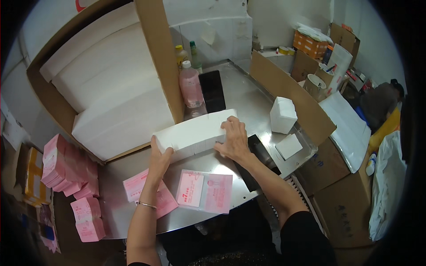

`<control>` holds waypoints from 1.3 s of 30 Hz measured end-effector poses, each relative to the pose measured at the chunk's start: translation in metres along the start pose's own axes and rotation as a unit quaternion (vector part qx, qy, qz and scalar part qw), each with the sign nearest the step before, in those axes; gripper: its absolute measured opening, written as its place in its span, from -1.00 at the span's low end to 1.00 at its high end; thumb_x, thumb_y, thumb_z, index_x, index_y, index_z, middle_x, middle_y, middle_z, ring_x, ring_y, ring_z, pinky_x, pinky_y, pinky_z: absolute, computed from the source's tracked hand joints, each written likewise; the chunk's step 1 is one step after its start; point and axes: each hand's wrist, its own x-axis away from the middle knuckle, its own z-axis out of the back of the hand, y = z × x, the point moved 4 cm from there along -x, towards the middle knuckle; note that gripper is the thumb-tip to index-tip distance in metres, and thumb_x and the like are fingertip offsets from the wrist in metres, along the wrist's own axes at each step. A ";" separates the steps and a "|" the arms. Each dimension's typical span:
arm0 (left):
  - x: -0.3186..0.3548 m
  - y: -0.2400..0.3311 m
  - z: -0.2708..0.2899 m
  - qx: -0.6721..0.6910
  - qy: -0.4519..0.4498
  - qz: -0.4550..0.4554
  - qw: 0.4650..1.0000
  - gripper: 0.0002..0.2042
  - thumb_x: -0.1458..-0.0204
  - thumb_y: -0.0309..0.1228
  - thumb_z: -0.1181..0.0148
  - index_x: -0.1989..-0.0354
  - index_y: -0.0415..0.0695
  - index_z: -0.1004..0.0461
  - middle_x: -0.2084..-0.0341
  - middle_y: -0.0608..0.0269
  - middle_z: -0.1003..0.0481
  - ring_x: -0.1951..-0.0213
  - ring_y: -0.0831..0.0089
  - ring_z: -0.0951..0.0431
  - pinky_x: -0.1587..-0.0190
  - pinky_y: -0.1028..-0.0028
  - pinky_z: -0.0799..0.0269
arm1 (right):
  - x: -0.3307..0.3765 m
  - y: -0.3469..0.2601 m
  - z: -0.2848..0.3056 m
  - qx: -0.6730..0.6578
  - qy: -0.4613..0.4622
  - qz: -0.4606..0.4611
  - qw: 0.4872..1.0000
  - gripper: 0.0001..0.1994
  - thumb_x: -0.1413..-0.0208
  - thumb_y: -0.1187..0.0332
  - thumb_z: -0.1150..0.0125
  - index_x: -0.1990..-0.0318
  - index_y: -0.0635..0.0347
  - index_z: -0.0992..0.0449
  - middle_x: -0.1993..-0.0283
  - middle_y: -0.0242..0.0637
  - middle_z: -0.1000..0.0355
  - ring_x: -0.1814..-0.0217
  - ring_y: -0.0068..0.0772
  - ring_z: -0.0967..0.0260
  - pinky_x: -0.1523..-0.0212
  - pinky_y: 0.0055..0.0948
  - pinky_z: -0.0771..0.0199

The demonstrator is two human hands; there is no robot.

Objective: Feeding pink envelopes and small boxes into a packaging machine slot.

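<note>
A long row of white cards or paper slips (195, 131), packed face to face, lies on the metal table in front of the large carton. My left hand (159, 158) grips its left end, thumb along the near side. At the other end, the fingers of my right hand (234, 138) curl over the top and near edge. Nearer to me lie a pink printed card (191, 189) and a clear sleeve with a pink insert (218, 193). More pink packets (163, 203) lie partly under my left forearm. A short white stack (283, 116) stands to the right, beside a low white pile (289, 146).
An open carton (156, 48) filled with white paper blocks (124, 117) leans at the left. Pink card stacks (64, 166) stand below it. A pink bottle (191, 86) and a black phone (213, 91) are behind the row. Cardboard (290, 95) edges the right side; a person (381, 104) is beyond.
</note>
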 end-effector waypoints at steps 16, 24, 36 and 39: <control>0.004 0.019 -0.010 0.048 -0.082 0.015 0.995 -0.24 -0.01 -0.20 -0.16 -0.32 -0.44 -0.09 -0.13 -0.20 -0.36 -0.17 0.13 -0.40 -0.24 0.33 -0.28 | 0.003 -0.026 0.005 -0.205 -0.233 -0.048 0.949 -0.21 0.31 0.23 -0.48 -0.23 0.01 -0.34 -0.37 0.27 0.00 -0.41 0.47 -0.03 -0.37 0.12 -0.19; -0.013 0.053 -0.038 -0.318 -0.017 0.057 0.946 0.20 0.24 0.28 -0.40 -0.22 -0.63 0.00 0.03 -0.57 -0.42 -0.03 -0.27 -0.51 -0.07 0.13 -0.49 | 0.013 -0.057 -0.025 -0.043 -0.044 -0.034 0.998 -0.35 0.34 0.26 -0.47 0.00 0.16 -0.34 -0.25 0.26 -0.06 -0.24 0.37 -0.13 -0.20 0.09 -0.30; -0.011 0.052 -0.044 -0.415 -0.184 0.050 0.890 0.13 0.36 -0.03 -0.47 -0.38 -0.31 0.02 -0.05 -0.37 -0.41 -0.06 -0.18 -0.51 -0.13 0.16 -0.46 | -0.014 0.015 0.039 0.300 -0.120 0.163 0.932 -0.44 0.25 0.27 -0.43 -0.02 0.16 -0.51 -0.32 0.00 -0.18 -0.40 0.09 -0.06 -0.21 0.14 -0.14; -0.020 0.038 -0.035 -0.380 -0.175 0.020 0.908 0.11 0.37 -0.04 -0.46 -0.38 -0.29 -0.01 -0.02 -0.30 -0.46 -0.06 -0.18 -0.51 -0.12 0.17 -0.47 | 0.025 0.023 0.089 0.180 -0.015 -0.018 0.983 -0.45 0.22 0.22 -0.45 0.01 0.20 -0.47 -0.21 0.02 -0.27 -0.33 0.07 -0.15 -0.20 0.13 -0.14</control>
